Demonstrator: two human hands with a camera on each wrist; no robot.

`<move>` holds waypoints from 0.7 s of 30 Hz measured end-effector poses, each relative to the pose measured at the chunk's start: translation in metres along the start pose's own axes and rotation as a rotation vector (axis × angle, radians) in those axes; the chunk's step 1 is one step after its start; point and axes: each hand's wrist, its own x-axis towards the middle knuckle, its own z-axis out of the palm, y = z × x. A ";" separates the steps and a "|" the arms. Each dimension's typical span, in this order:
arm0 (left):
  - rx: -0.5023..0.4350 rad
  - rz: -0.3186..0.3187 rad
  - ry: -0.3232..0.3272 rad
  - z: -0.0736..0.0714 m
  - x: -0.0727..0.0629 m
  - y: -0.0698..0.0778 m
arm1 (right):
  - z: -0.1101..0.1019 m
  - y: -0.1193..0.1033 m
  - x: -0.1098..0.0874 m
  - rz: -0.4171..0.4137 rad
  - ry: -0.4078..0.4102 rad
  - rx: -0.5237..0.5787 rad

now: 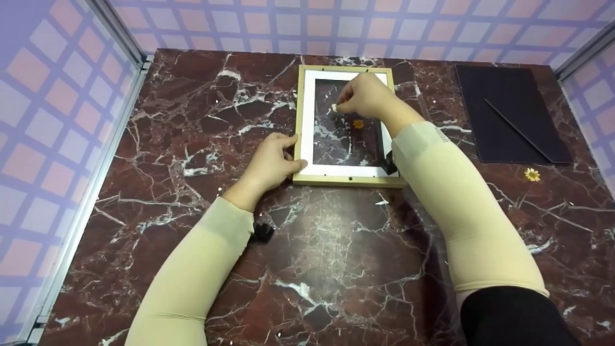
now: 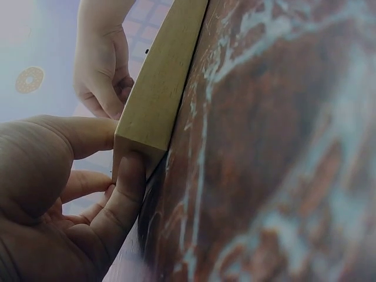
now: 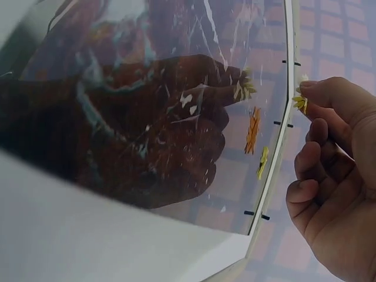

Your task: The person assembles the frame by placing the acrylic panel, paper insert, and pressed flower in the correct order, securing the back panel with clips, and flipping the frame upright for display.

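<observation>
A picture frame [image 1: 348, 180] with a pale wooden border, a white mat and a clear, reflective pane lies flat on the marbled table. My left hand [image 1: 275, 161] grips its lower left corner, thumb on top and fingers along the side; the left wrist view shows the fingers against the wooden edge [image 2: 155, 88]. Over the upper part of the pane, my right hand [image 1: 367, 96] pinches a small pale yellow flower [image 3: 301, 103] between thumb and forefinger. An orange flower [image 3: 252, 132] lies on the pane, with a yellow flower [image 3: 262, 163] beside it. The pane mirrors the right hand.
At the right, a black board [image 1: 504, 105] lies on the table with a thin dark stick [image 1: 519, 130] across it. Just below the board sits a white-and-yellow flower [image 1: 532, 174]. Checked walls [image 1: 288, 24] border the table.
</observation>
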 end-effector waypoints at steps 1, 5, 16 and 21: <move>0.001 0.002 0.000 0.000 0.000 0.000 | 0.000 -0.001 0.000 -0.003 -0.006 -0.007; 0.003 0.010 0.004 0.000 0.000 0.002 | 0.002 -0.006 0.004 -0.025 -0.030 -0.038; 0.029 0.010 0.004 0.002 0.000 0.000 | 0.010 -0.012 0.008 0.027 -0.127 -0.040; 0.031 0.007 0.003 0.001 0.000 -0.001 | 0.010 -0.013 0.008 0.029 -0.127 -0.031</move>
